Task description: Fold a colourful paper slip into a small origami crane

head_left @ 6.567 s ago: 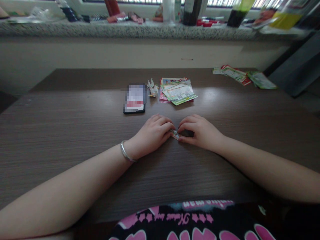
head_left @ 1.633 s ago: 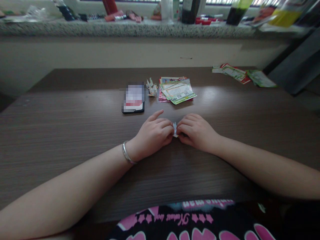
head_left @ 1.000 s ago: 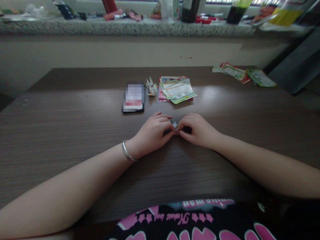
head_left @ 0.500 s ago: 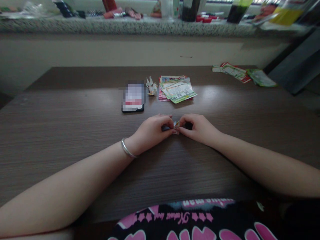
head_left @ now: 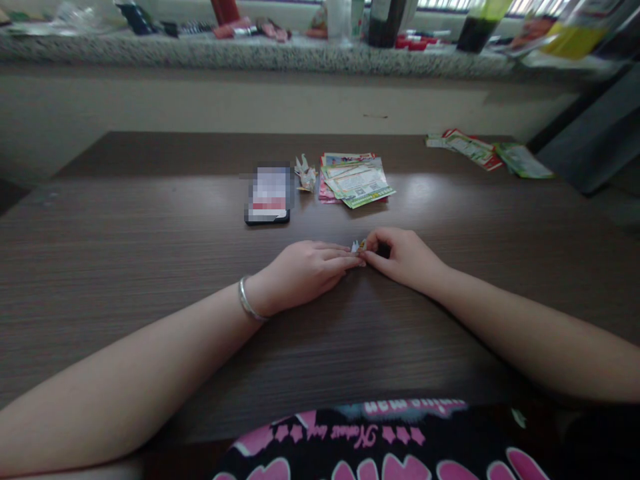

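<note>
A tiny folded piece of printed paper (head_left: 357, 247) sits between my two hands on the dark wooden table (head_left: 150, 233). My left hand (head_left: 305, 270), with a silver bangle on its wrist, lies low with its fingers stretched out, the fingertips pressing on the paper's left side. My right hand (head_left: 403, 257) is curled, pinching the paper's right side with thumb and forefinger. Most of the paper is hidden by the fingers.
Behind my hands lie a black phone (head_left: 269, 195), a small folded paper figure (head_left: 306, 176) and a stack of printed slips (head_left: 356, 180). More leaflets (head_left: 487, 153) lie at the back right. Bottles and clutter stand on the stone windowsill (head_left: 280, 53).
My left hand's fingers have flattened out along the table from a curled pinch. The small paper has shifted slightly right, toward my right hand, which stays pinched on it.
</note>
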A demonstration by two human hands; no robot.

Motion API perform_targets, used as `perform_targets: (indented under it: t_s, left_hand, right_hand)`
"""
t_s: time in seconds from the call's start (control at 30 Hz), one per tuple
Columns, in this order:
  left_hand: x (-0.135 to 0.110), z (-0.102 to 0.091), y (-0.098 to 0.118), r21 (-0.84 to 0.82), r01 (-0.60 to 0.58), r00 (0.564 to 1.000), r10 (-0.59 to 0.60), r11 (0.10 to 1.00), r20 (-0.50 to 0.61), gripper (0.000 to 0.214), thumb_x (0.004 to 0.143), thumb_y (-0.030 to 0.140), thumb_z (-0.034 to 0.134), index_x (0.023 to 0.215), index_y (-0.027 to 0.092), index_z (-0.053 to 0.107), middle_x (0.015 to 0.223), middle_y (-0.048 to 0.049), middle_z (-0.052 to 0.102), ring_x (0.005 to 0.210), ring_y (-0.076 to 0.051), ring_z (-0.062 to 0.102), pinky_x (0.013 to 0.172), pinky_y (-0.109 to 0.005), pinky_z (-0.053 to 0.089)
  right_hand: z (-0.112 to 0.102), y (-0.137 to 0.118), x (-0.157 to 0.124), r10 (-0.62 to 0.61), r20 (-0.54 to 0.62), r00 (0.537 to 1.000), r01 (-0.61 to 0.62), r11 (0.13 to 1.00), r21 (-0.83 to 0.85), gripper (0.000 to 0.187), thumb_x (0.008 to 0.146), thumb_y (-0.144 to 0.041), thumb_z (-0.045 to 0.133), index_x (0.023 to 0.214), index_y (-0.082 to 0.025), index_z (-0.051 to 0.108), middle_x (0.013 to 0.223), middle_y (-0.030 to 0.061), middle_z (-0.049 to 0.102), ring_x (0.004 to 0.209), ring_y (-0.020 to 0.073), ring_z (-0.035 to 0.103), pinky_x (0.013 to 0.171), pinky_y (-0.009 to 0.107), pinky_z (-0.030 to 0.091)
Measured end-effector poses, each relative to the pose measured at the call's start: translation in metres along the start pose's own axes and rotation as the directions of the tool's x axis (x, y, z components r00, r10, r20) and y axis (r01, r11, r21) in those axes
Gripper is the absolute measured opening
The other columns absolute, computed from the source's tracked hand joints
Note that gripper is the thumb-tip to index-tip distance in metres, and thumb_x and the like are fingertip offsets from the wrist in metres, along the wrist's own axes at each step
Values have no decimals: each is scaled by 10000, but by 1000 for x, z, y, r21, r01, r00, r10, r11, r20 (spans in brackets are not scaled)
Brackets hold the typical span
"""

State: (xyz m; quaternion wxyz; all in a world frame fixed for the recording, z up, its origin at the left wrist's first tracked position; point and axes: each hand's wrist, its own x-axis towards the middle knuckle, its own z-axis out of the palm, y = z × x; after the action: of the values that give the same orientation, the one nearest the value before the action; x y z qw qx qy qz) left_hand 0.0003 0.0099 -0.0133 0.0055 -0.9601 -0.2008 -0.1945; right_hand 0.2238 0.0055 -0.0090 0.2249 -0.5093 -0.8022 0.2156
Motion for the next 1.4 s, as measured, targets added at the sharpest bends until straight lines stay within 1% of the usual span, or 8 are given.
perform_targets:
  t_s: [0.17, 0.37, 0.63, 0.93, 1.1, 1.17, 1.27, 1.4]
  left_hand:
    - [0, -1, 2, 48, -27, 999, 26, 998, 26, 319, 927, 200, 467, 1214, 176, 606, 1186, -79, 671, 1050, -181, 659, 909, -316, 551]
    - [2, -1, 6, 65, 2, 996, -7, 998, 84, 329, 937, 189, 438, 1227, 165, 591, 1202, -103, 642, 1059, -194, 632, 906, -336, 544]
    - [2, 0, 8, 86, 21, 995, -30, 996, 100, 322, 939, 197, 434, 1216, 171, 597, 1154, -106, 644, 1022, -196, 630, 875, -343, 549]
    - [1, 2, 8, 85, 58, 996, -64, 995, 63, 317, 937, 215, 451, 1216, 181, 597, 1165, -86, 655, 1011, -203, 647, 853, -345, 559]
    - [1, 0, 8, 79, 69, 992, -77, 994, 96, 329, 934, 206, 446, 1232, 184, 584, 1169, -91, 650, 1027, -207, 642, 866, -353, 554]
    - [1, 0, 8, 77, 65, 992, -73, 995, 103, 342, 935, 203, 438, 1252, 179, 566, 1174, -99, 645, 1033, -209, 638, 868, -355, 551]
    - [0, 0, 8, 55, 55, 993, -61, 997, 105, 348, 937, 202, 427, 1261, 160, 545, 1176, -108, 641, 1058, -208, 626, 903, -355, 536]
    - [0, -1, 7, 47, 51, 992, -56, 998, 115, 340, 940, 203, 411, 1254, 173, 538, 1174, -91, 639, 1065, -219, 621, 893, -363, 531]
  right_hand:
    - [1, 1, 1, 25, 0, 1000, -25, 999, 33, 71, 780, -253, 622, 776, -188, 593, 708, -4, 639, 653, 135, 583, 626, 258, 420]
    - [2, 3, 4, 34, 15, 999, -34, 998, 43, 82, 783, -267, 624, 787, -191, 593, 688, -6, 647, 624, 132, 583, 597, 256, 422]
    - [6, 12, 8, 113, 35, 993, -117, 985, 130, 164, 758, -335, 675, 799, -191, 607, 694, -2, 680, 603, 131, 608, 558, 251, 425]
    - [5, 13, 4, 55, 38, 998, -59, 988, 139, 162, 752, -319, 669, 839, -183, 664, 686, -13, 650, 562, 103, 540, 538, 233, 404]
    - [2, 14, 4, -82, -18, 996, 84, 987, 136, 142, 766, -280, 658, 853, -169, 666, 878, 34, 659, 599, 94, 540, 625, 261, 439]
    - [1, 14, 4, -119, -24, 993, 121, 980, 158, 144, 774, -277, 654, 870, -170, 664, 868, 33, 656, 635, 105, 555, 659, 269, 446]
    - [1, 14, 2, -83, 17, 996, 78, 980, 184, 198, 765, -320, 673, 899, -176, 651, 735, -3, 628, 618, 111, 542, 619, 253, 422]
    - [-1, 15, 0, -86, 33, 996, 81, 985, 151, 258, 731, -318, 702, 932, -174, 626, 820, 8, 649, 628, 106, 533, 597, 244, 403]
